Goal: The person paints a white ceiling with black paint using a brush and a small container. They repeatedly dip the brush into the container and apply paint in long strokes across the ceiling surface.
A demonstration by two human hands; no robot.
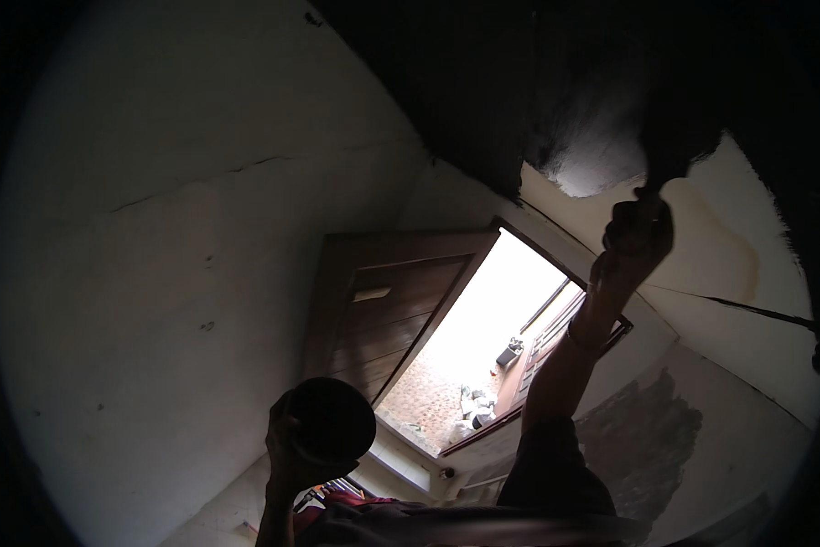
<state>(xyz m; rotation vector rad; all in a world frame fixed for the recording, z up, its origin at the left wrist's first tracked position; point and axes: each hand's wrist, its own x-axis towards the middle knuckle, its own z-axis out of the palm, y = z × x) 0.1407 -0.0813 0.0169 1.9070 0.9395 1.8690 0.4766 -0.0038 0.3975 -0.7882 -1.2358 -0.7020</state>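
Note:
My right hand (pixel 638 232) is raised to the ceiling, its fingers closed round the handle of a paintbrush. The dark head of the brush (pixel 676 150) meets the ceiling at the border between glossy black paint (pixel 602 150) and a pale patch (pixel 711 223). It blends into the black, so its outline is hard to make out. Lower down, my left hand (pixel 282 447) grips a dark round container (pixel 333 421) by its side. The container is in shadow and its contents cannot be seen.
A brown wooden door (pixel 392 301) stands open onto bright daylight, with a potted plant (pixel 509 353) outside. The pale wall (pixel 155 273) at left has a crack. Grey patching (pixel 647 438) marks the wall at lower right. A dark cord (pixel 757 313) runs along the ceiling.

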